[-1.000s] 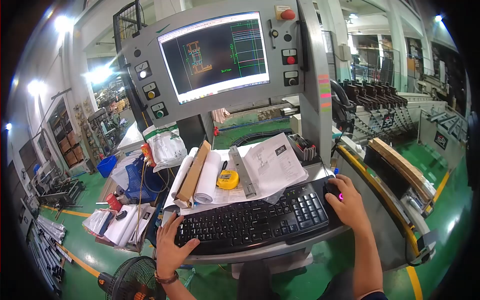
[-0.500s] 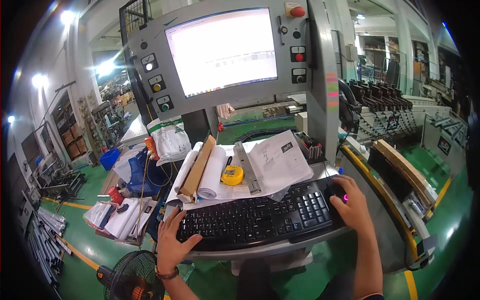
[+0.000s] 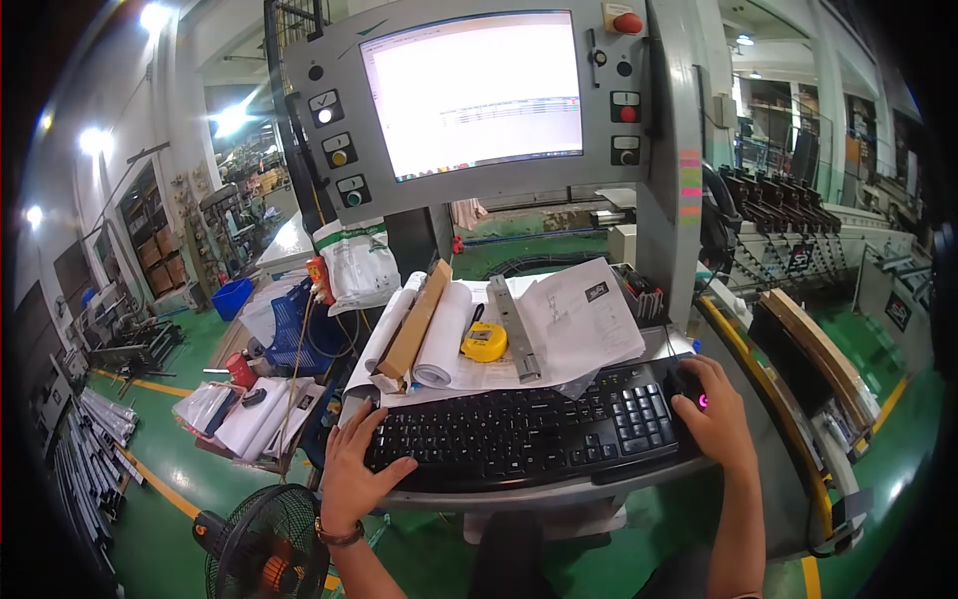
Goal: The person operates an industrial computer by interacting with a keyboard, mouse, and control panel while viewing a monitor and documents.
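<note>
My left hand (image 3: 353, 469) rests with fingers spread on the left end of a black keyboard (image 3: 519, 434). My right hand (image 3: 715, 414) lies curled over a dark mouse (image 3: 689, 387) with a pink light, just right of the keyboard. Above stands a grey machine console with a monitor (image 3: 474, 95) showing a mostly white window. Behind the keyboard lie rolled paper sheets (image 3: 444, 344), a long cardboard piece (image 3: 414, 324), a yellow tape measure (image 3: 484, 341), a metal profile (image 3: 517, 329) and loose printed papers (image 3: 589, 324).
Buttons and a red stop knob (image 3: 627, 22) flank the screen. A white bag (image 3: 359, 265), a blue crate (image 3: 294, 339) and papers (image 3: 249, 409) sit left. A fan (image 3: 264, 554) stands below left. A machine with black clamps (image 3: 788, 215) and a wooden board (image 3: 818, 344) are right.
The monitor switched from a dark drawing to a white window. The view drifted, so the console sits further right. Both hands stayed on keyboard and mouse.
</note>
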`<state>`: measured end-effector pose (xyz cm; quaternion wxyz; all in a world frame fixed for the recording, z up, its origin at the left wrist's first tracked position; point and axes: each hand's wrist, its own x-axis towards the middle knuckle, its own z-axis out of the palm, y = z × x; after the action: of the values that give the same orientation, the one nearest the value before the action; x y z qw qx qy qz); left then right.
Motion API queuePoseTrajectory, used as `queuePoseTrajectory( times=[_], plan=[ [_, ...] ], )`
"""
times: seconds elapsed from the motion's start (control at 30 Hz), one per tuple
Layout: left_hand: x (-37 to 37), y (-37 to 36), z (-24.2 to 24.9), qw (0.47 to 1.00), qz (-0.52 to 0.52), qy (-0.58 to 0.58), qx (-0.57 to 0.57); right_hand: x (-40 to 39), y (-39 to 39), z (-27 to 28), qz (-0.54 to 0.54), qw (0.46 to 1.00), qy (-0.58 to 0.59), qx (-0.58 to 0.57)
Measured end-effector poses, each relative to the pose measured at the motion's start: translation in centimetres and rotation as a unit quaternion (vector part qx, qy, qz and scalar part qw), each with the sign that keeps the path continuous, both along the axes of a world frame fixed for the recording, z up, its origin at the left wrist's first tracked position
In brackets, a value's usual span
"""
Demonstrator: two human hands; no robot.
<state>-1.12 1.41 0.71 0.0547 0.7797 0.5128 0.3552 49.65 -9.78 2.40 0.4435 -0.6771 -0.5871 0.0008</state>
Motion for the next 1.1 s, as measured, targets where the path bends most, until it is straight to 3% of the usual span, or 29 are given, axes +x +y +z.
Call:
queuePoseTrajectory(
  times=[1.1],
  plan=[
    [0.08,-0.10,0.17,1.000,0.002,0.001,-0.004,-0.22,0.08,0.31,0.014,1.000,0.014,-0.022]
  ],
)
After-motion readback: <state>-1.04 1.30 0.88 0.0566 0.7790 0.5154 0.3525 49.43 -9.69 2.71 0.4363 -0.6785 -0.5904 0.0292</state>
